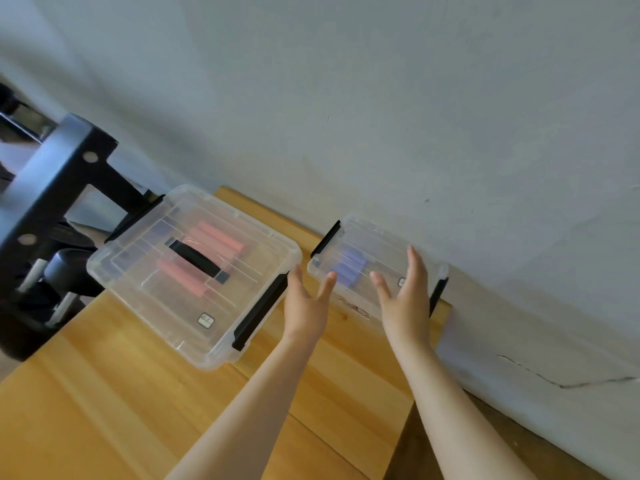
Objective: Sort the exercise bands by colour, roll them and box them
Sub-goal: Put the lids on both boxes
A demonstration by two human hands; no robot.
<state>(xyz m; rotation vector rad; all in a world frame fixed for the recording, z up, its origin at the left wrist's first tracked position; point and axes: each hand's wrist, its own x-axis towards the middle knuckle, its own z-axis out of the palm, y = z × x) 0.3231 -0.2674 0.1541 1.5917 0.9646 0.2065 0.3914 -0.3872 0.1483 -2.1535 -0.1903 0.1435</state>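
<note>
Two clear lidded boxes stand on the wooden table [138,393], against the wall [381,98].

1. Small box [367,237]: lies at 12 o'clock from both hands. Its black side latches [325,239] sit at its 10 and 4 o'clock ends, so its long axis runs 10 to 4 o'clock. The lid is on. Blue rolled bands [349,268] lie inside, side by side; their own axis is too blurred to read.
2. Left hand [306,303]: fingers straight and spread, holding nothing, at the small box's 8 o'clock corner.
3. Right hand [403,296]: fingers straight and spread wide, holding nothing, in front of the box's 5 o'clock part. Contact with the lid cannot be confirmed for either hand.
4. Large box [114,282]: lies at 9 o'clock from the left hand, just beside its thumb. The lid is on, with a black handle [195,258] at its middle. Pink rolled bands [218,239] lie inside on both sides of the handle, long axes running 10 to 4 o'clock, parallel to the handle.

A black frame [52,185] stands at the table's 9 o'clock side.
</note>
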